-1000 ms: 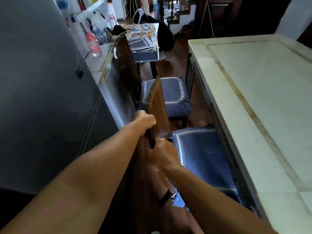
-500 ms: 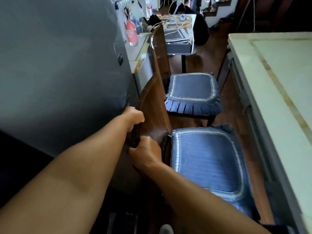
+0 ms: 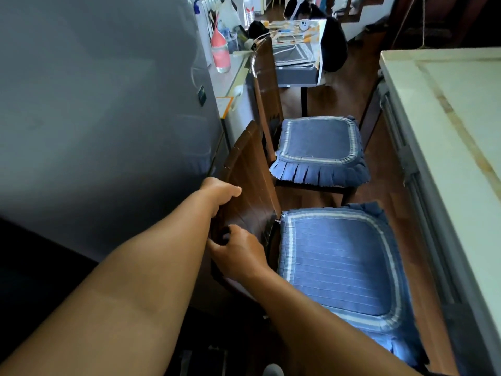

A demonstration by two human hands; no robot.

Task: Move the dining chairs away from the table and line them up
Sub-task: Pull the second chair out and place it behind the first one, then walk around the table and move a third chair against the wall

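Observation:
Two dark wooden dining chairs with blue cushions stand one behind the other between a grey fridge and the pale dining table (image 3: 444,109). The near chair (image 3: 336,264) has its backrest against the fridge side. My left hand (image 3: 221,192) grips the top edge of that backrest. My right hand (image 3: 237,253) holds the backrest lower down, fingers curled on its front edge. The far chair (image 3: 317,142) stands just beyond, its seat facing the table, untouched.
The grey fridge (image 3: 108,118) fills the left. A white counter (image 3: 233,77) with a pink bottle (image 3: 220,54) sits behind it. A cluttered small table (image 3: 295,58) stands at the back. A strip of wooden floor (image 3: 390,185) separates chairs and dining table.
The near chair has been pulled away from the dining table toward the fridge. Its whole cushion now shows, and a floor gap has opened. My right hand has loosened slightly on the backrest.

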